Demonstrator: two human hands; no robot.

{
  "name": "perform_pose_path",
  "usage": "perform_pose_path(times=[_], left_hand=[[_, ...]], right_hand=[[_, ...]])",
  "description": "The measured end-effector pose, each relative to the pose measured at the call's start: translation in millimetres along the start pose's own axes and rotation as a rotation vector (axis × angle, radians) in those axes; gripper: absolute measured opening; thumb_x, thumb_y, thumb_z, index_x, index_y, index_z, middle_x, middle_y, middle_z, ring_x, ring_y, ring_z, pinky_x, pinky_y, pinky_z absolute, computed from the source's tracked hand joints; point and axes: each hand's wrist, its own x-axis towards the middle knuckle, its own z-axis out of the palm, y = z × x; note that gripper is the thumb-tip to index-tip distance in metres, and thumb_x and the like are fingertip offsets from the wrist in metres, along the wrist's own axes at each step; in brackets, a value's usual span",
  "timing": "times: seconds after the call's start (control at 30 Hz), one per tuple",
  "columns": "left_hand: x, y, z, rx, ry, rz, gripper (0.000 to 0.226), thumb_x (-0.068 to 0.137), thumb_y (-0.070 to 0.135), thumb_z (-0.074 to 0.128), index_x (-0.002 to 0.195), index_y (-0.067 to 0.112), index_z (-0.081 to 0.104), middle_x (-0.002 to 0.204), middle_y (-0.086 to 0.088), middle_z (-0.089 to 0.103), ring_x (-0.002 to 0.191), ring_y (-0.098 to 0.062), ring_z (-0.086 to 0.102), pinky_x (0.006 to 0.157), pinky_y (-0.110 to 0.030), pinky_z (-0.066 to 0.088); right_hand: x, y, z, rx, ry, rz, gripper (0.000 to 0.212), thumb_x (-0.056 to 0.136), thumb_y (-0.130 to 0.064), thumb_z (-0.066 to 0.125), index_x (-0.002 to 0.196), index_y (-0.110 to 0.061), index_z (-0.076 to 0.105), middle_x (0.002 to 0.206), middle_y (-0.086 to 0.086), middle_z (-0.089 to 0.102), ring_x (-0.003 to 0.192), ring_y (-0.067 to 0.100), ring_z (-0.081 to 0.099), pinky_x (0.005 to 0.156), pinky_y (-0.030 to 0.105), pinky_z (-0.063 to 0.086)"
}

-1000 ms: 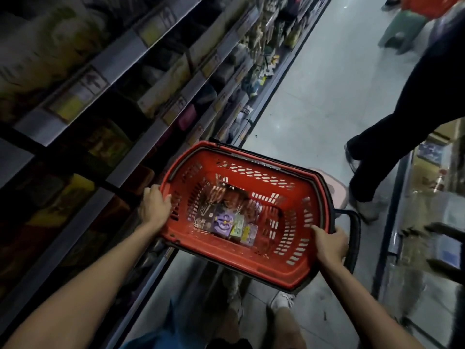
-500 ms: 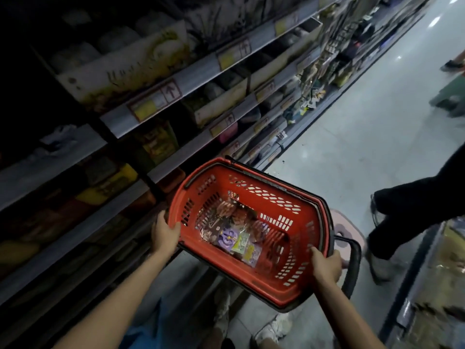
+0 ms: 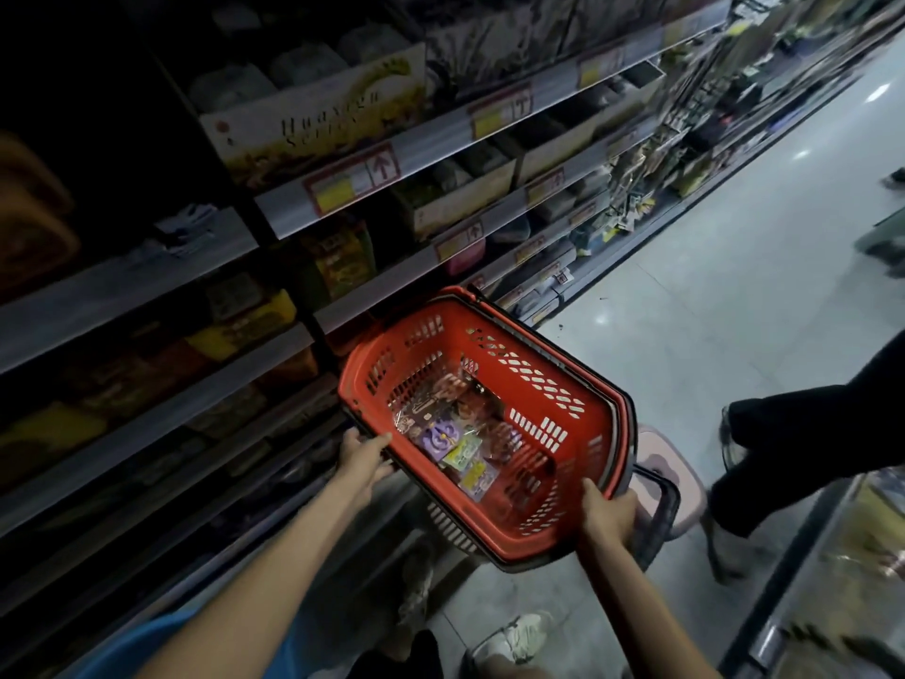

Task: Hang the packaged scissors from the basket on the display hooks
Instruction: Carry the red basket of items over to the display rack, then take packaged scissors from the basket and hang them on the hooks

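so we hold the red plastic shopping basket (image 3: pixel 489 330) with both hands, one on each side, so it does not tip and spill. our left hand (image 3: pixel 365 455) has its thumb and fingers closed on the near left rim. our right hand (image 3: pixel 607 514) has its fingers curled over the near right corner. the packaged scissors (image 3: pixel 455 448), small bright packs, lie flat at the bottom of the basket, so none are hung yet. the dim store shelves (image 3: pixel 416 154) on our left hold boxes, and we cannot pick out the display hooks here. we think we must find them first, then rest the basket, maybe on the pink stool (image 3: pixel 685 463) just behind it, to free a hand.
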Motion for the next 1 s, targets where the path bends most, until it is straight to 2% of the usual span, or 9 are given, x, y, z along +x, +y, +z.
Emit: perform_pose_path(times=[0.1, 0.2, 0.3, 0.37, 0.53, 0.63, 0.77, 0.9, 1.0], left_hand=[[12, 13, 1, -0.015, 0.003, 0.019, 0.053, 0.102, 0.002, 0.062, 0.149, 0.001, 0.038, 0.147, -0.024, 0.056, 0.110, -0.035, 0.064, 0.086, -0.048, 0.054], [17, 24, 3, -0.005, 0.009, 0.027, 0.057, 0.103, 0.003, 0.060, 0.154, 0.003, 0.035, 0.148, -0.021, 0.056, 0.118, -0.037, 0.063, 0.088, -0.050, 0.052], [15, 29, 4, -0.013, 0.003, 0.032, 0.063, 0.104, 0.002, 0.060, 0.158, 0.005, 0.029, 0.143, -0.016, 0.054, 0.123, -0.034, 0.057, 0.095, -0.051, 0.049], [17, 25, 1, -0.023, -0.002, 0.024, 0.066, 0.103, 0.006, 0.062, 0.160, 0.009, 0.028, 0.147, -0.017, 0.053, 0.127, -0.036, 0.057, 0.097, -0.053, 0.050], [2, 5, 3, 0.032, -0.060, 0.047, 0.020, 0.104, 0.018, 0.063, 0.122, 0.016, 0.055, 0.127, -0.014, 0.065, 0.102, -0.026, 0.068, 0.069, -0.037, 0.054], [-10, -11, 11, 0.059, -0.077, 0.068, 0.032, 0.102, 0.016, 0.066, 0.132, 0.013, 0.055, 0.121, -0.012, 0.067, 0.092, -0.019, 0.069, 0.071, -0.037, 0.056], [-20, -22, 13, 0.093, -0.065, 0.076, 0.036, 0.101, 0.019, 0.069, 0.134, 0.011, 0.056, 0.122, -0.013, 0.068, 0.092, -0.019, 0.069, 0.082, -0.043, 0.059], [-22, -13, 11, 0.233, -0.012, 0.131, 0.022, 0.097, 0.029, 0.075, 0.106, 0.016, 0.060, 0.113, -0.019, 0.072, 0.078, -0.025, 0.070, 0.064, -0.041, 0.064], [-28, -8, 3, 0.667, 0.142, 0.348, 0.045, 0.083, 0.052, 0.081, 0.096, 0.019, 0.053, 0.094, -0.009, 0.071, 0.080, -0.031, 0.067, 0.072, -0.044, 0.057]], right_hand=[[4, 1, 9, 0.038, -0.023, -0.031, 0.047, 0.086, -0.018, 0.075, 0.127, -0.003, 0.057, 0.122, 0.021, 0.068, 0.114, 0.040, 0.065, 0.102, 0.045, 0.050], [5, -7, 13, 0.078, -0.052, -0.020, 0.044, 0.090, -0.014, 0.072, 0.129, -0.004, 0.054, 0.115, 0.009, 0.064, 0.109, 0.024, 0.061, 0.093, 0.031, 0.041], [7, -10, 18, 0.102, -0.049, -0.002, 0.047, 0.092, -0.013, 0.070, 0.131, -0.001, 0.049, 0.124, 0.015, 0.064, 0.113, 0.033, 0.062, 0.086, 0.027, 0.035], [12, -8, 19, 0.096, -0.054, -0.030, 0.047, 0.089, -0.014, 0.073, 0.127, -0.002, 0.049, 0.123, 0.017, 0.065, 0.105, 0.032, 0.063, 0.085, 0.027, 0.038], [9, 0, 9, 0.042, -0.139, -0.114, 0.050, 0.080, -0.022, 0.084, 0.113, -0.015, 0.047, 0.107, 0.003, 0.065, 0.095, 0.023, 0.062, 0.089, 0.032, 0.048], [14, 20, 5, -0.081, -0.147, -0.235, 0.051, 0.071, -0.039, 0.083, 0.112, -0.019, 0.061, 0.104, -0.002, 0.073, 0.095, 0.020, 0.072, 0.090, 0.042, 0.059], [-20, 12, -10, -0.222, -0.083, -0.424, 0.054, 0.087, -0.027, 0.076, 0.131, -0.015, 0.048, 0.116, 0.003, 0.059, 0.100, 0.020, 0.059, 0.090, 0.038, 0.051], [-37, 14, -12, -0.483, -0.003, -0.650, 0.055, 0.092, -0.025, 0.067, 0.141, -0.014, 0.044, 0.123, 0.013, 0.050, 0.109, 0.030, 0.054, 0.093, 0.043, 0.052], [-40, 8, -10, -0.580, 0.032, -0.792, 0.037, 0.096, -0.027, 0.059, 0.130, -0.014, 0.055, 0.127, 0.012, 0.054, 0.117, 0.033, 0.054, 0.096, 0.047, 0.052]])
